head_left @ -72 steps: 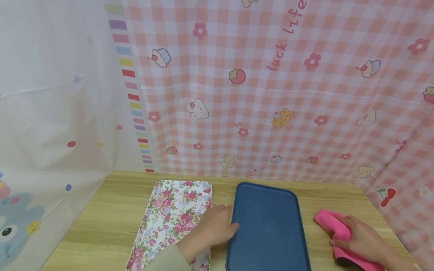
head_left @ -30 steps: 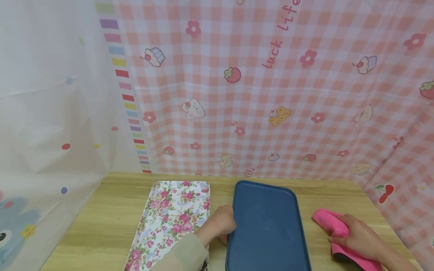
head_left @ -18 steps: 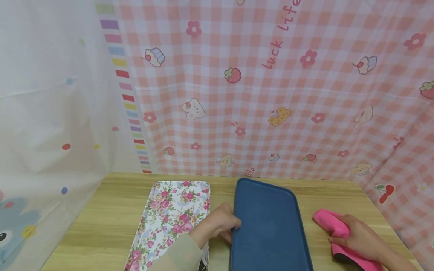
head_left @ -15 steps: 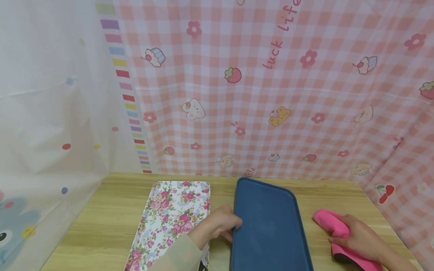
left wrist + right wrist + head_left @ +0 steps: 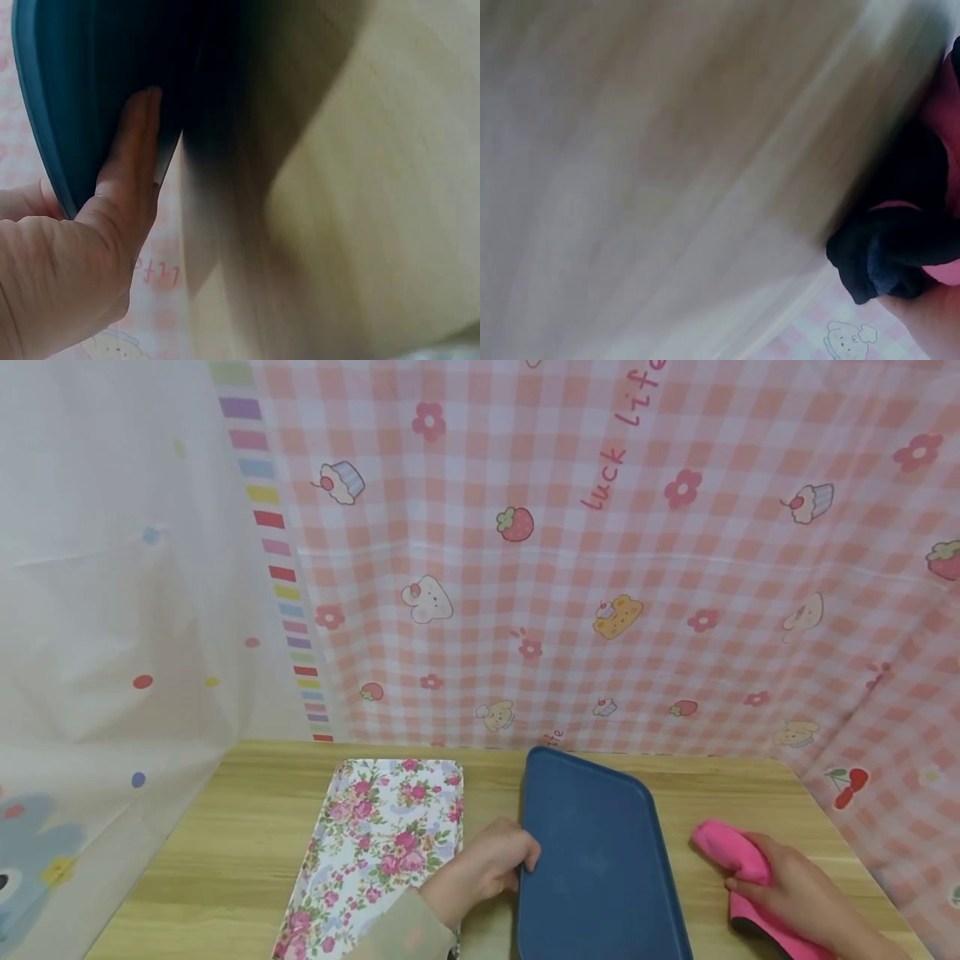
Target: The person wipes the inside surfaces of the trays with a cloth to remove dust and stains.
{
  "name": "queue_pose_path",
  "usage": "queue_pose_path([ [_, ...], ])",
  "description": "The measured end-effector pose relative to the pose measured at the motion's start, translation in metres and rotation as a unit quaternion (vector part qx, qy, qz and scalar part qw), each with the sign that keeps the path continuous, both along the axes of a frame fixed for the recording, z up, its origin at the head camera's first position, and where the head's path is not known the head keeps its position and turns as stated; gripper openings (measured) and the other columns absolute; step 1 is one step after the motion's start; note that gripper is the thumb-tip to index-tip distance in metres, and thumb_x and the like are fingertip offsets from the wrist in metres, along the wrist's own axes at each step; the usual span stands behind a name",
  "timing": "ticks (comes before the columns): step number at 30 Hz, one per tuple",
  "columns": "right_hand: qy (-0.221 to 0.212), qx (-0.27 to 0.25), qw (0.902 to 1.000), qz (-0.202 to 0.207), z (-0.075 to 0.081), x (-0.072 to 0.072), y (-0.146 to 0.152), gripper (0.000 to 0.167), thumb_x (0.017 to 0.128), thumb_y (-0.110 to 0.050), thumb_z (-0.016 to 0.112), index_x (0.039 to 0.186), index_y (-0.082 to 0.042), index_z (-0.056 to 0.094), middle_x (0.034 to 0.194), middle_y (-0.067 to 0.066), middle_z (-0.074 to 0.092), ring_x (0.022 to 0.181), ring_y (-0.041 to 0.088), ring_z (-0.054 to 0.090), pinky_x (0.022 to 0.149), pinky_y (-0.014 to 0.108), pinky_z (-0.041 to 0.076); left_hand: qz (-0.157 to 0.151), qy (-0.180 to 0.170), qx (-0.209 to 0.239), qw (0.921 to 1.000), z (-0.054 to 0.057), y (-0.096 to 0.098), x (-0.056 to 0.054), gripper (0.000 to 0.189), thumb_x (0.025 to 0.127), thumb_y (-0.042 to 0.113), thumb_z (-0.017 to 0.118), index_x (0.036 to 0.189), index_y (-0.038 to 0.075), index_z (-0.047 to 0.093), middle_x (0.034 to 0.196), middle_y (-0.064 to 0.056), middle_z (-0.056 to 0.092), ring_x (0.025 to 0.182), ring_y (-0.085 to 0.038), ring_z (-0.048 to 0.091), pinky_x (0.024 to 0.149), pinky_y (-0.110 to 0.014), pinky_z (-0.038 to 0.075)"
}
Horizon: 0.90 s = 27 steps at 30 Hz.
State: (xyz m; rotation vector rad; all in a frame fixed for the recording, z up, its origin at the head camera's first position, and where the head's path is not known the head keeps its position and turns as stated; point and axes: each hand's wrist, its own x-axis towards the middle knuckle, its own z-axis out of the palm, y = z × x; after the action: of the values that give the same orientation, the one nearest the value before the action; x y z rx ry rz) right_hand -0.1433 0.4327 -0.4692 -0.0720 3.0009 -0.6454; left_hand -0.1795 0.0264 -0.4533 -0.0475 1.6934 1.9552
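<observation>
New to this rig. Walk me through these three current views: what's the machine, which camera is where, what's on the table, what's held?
There's no machine, just a person's two bare hands. The wide picture comes from a head-worn camera looking forward and down; the two close-ups come from a camera on each wrist. A floral tray lies on the wood-grain table, and patterned cloth hangs behind. The left hand grips the left edge of a blue tray, which is tilted with that side up. The right hand holds a soft pink-and-black item; exactly what it is, I can't tell.
</observation>
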Motion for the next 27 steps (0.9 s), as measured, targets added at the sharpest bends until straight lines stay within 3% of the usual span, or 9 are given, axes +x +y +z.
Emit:
queue_pose_path([
  [4, 0.013, 0.018, 0.9997, -0.011, 0.000, 0.002, -0.002, 0.075, 0.087, -0.034, 0.084, 0.138, 0.011, 0.053, 0.117, 0.026, 0.067, 0.096, 0.032, 0.063, 0.084, 0.060, 0.055, -0.004, -0.014, 0.049, 0.9987, -0.001, 0.000, 0.003, 0.051, 0.059, -0.013, 0.039, 0.109, -0.010, 0.049, 0.103, -0.016, 0.059, 0.083, -0.023, 0.064, 0.068, -0.032, 0.059],
  [8, 0.026, 0.027, 0.9991, -0.018, -0.001, 0.004, -0.004, 0.071, 0.088, -0.032, 0.082, 0.139, 0.009, 0.055, 0.119, 0.027, 0.068, 0.096, 0.034, 0.064, 0.084, 0.062, 0.055, 0.003, -0.027, 0.083, 0.9961, -0.003, 0.001, 0.007, 0.073, 0.062, -0.014, 0.036, 0.135, -0.016, 0.037, 0.111, -0.015, 0.054, 0.089, -0.023, 0.060, 0.071, -0.027, 0.055],
  [14, 0.036, 0.029, 0.9987, -0.019, 0.001, 0.004, -0.006, 0.073, 0.088, -0.033, 0.082, 0.140, 0.011, 0.055, 0.124, 0.031, 0.066, 0.103, 0.039, 0.066, 0.086, 0.065, 0.053, 0.026, -0.033, 0.085, 0.9955, -0.007, 0.004, 0.011, 0.069, 0.063, -0.012, 0.035, 0.132, -0.015, 0.037, 0.108, -0.015, 0.054, 0.084, -0.022, 0.061, 0.072, -0.027, 0.056],
  [19, 0.032, 0.026, 0.9990, -0.019, 0.001, 0.003, -0.006, 0.072, 0.090, -0.032, 0.081, 0.141, 0.012, 0.054, 0.126, 0.033, 0.065, 0.105, 0.041, 0.066, 0.088, 0.066, 0.052, 0.043, -0.027, 0.079, 0.9956, -0.009, 0.004, 0.009, 0.082, 0.063, -0.012, 0.035, 0.144, -0.019, 0.029, 0.120, -0.021, 0.053, 0.092, -0.025, 0.059, 0.075, -0.028, 0.056],
  [23, 0.062, 0.017, 0.9979, -0.007, 0.001, 0.005, -0.004, 0.066, 0.089, -0.025, 0.082, 0.138, 0.012, 0.058, 0.121, 0.031, 0.068, 0.105, 0.042, 0.067, 0.087, 0.065, 0.054, 0.060, -0.021, 0.075, 0.9952, -0.006, 0.000, 0.007, 0.090, 0.060, -0.011, 0.036, 0.149, -0.022, 0.023, 0.131, -0.024, 0.052, 0.098, -0.025, 0.058, 0.076, -0.027, 0.055],
  [27, 0.086, 0.007, 0.9963, -0.006, 0.002, 0.008, -0.003, 0.063, 0.088, -0.021, 0.082, 0.135, 0.013, 0.059, 0.120, 0.032, 0.069, 0.104, 0.043, 0.068, 0.086, 0.064, 0.055, 0.081, -0.014, 0.081, 0.9933, -0.001, -0.005, 0.006, 0.095, 0.058, -0.011, 0.036, 0.150, -0.025, 0.017, 0.146, -0.031, 0.041, 0.112, -0.031, 0.049, 0.072, -0.024, 0.053],
])
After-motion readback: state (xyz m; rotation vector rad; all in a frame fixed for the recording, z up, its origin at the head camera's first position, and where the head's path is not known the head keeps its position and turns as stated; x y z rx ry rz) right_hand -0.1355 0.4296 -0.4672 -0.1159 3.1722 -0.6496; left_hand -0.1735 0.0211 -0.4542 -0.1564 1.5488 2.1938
